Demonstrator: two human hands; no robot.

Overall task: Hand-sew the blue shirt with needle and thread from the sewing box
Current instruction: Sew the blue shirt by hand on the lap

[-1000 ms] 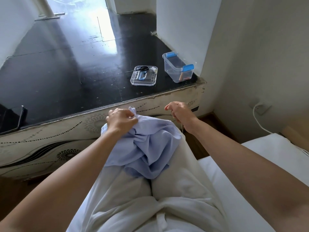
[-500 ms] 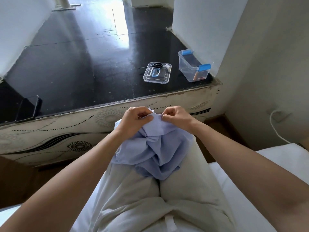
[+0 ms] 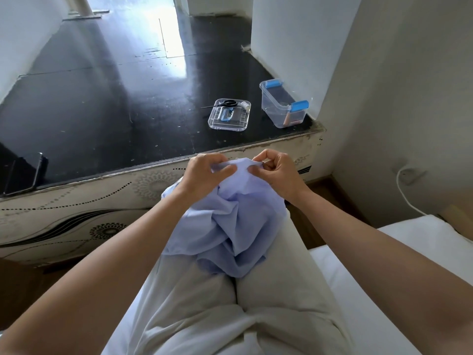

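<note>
The light blue shirt (image 3: 230,226) lies bunched on my lap over pale trousers. My left hand (image 3: 204,172) grips a raised fold of the shirt at its top edge. My right hand (image 3: 275,172) pinches the same fold from the right, its fingers curled tightly; a thin needle seems to stick out at its fingertips, but it is too small to be sure. The clear sewing box (image 3: 282,103) with blue clips stands open on the black platform, and its lid (image 3: 229,114) lies beside it holding black scissors (image 3: 225,103) and a white thread spool (image 3: 245,105).
The black platform (image 3: 115,111) ends in a patterned pale edge just beyond my hands. A dark phone (image 3: 24,172) lies at its left end. A white wall block (image 3: 294,42) rises behind the box. A white cable (image 3: 407,190) hangs on the right wall above the white bedding (image 3: 409,252).
My right hand came in from the right of the shirt and now pinches the raised fold next to my left hand. The view shifted slightly.
</note>
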